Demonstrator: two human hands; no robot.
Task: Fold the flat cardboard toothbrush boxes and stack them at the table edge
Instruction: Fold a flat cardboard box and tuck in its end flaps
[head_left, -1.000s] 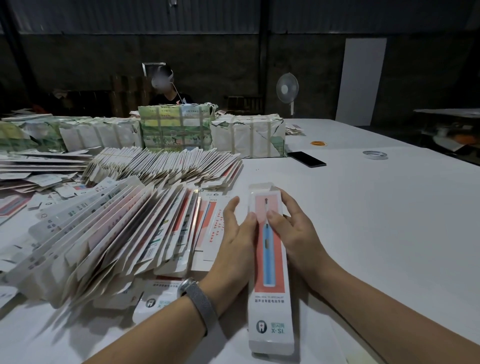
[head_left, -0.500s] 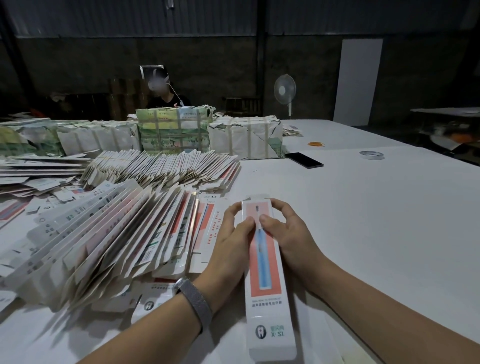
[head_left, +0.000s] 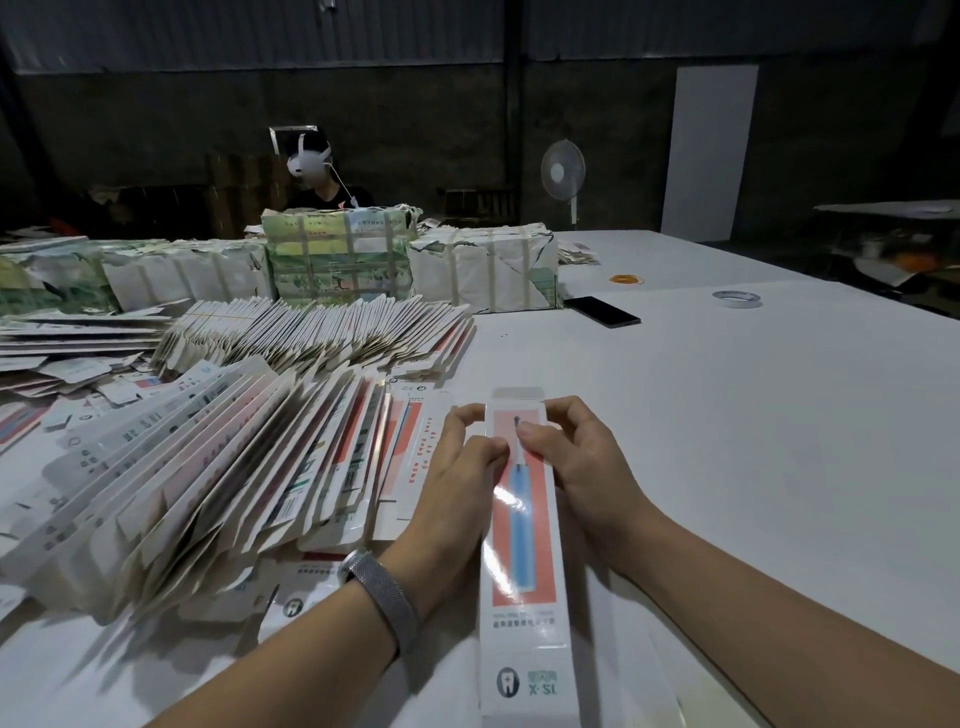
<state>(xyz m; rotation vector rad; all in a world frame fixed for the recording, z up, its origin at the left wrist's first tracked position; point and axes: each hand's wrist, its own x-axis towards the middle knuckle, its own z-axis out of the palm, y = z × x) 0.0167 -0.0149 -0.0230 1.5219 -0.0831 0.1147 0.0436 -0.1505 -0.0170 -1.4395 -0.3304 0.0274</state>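
Note:
A long white toothbrush box (head_left: 524, 582) with a red panel and a blue toothbrush picture lies lengthwise on the white table (head_left: 727, 441), its far end flap pointing away from me. My left hand (head_left: 457, 478) grips its left side near the far end, thumb on top. My right hand (head_left: 576, 462) grips the right side, thumb on the top face and fingers curled at the far corner. A fanned pile of flat boxes (head_left: 197, 467) lies to the left, with a second row (head_left: 322, 332) behind it.
Wrapped bundles (head_left: 337, 254) line the back of the table, with a person seated behind them. A black phone (head_left: 601, 311), a tape roll (head_left: 736, 298) and rubber bands (head_left: 627, 279) lie farther right. A fan (head_left: 563, 171) stands beyond.
The box has slid toward me and its far end flap now stands out past my fingers. Both hands stayed on its far end, fingers shifting around the corners.

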